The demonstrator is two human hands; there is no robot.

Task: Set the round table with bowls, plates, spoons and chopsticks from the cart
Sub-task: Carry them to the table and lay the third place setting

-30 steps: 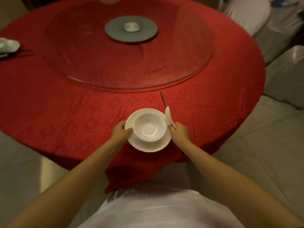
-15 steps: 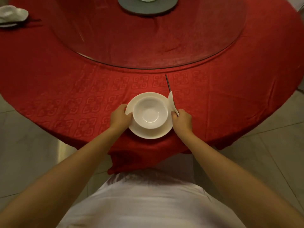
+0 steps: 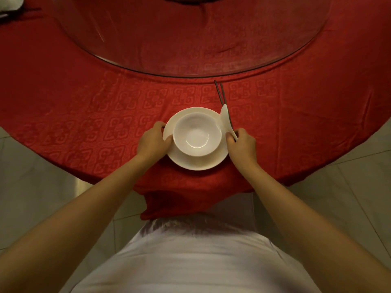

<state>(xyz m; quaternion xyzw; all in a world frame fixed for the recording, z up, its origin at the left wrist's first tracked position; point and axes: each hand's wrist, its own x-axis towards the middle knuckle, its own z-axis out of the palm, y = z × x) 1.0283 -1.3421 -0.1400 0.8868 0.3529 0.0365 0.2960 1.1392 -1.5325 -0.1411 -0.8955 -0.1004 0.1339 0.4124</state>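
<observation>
open: red tablecloth (image 3: 84, 115) left of plate (image 3: 196, 164) and right of chopsticks (image 3: 220, 92) | blocked ahead: glass turntable (image 3: 190, 75) rim | blocked centre: bowl (image 3: 196, 134) on plate, spoon (image 3: 224, 117) alongside

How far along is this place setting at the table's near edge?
Done: the bowl sits on the plate on the red tablecloth; another setting shows partly at far left. In hand: left hand grips the plate's rim, right hand holds the spoon and chopsticks beside it. Left: release both; other seats are out of view.
</observation>
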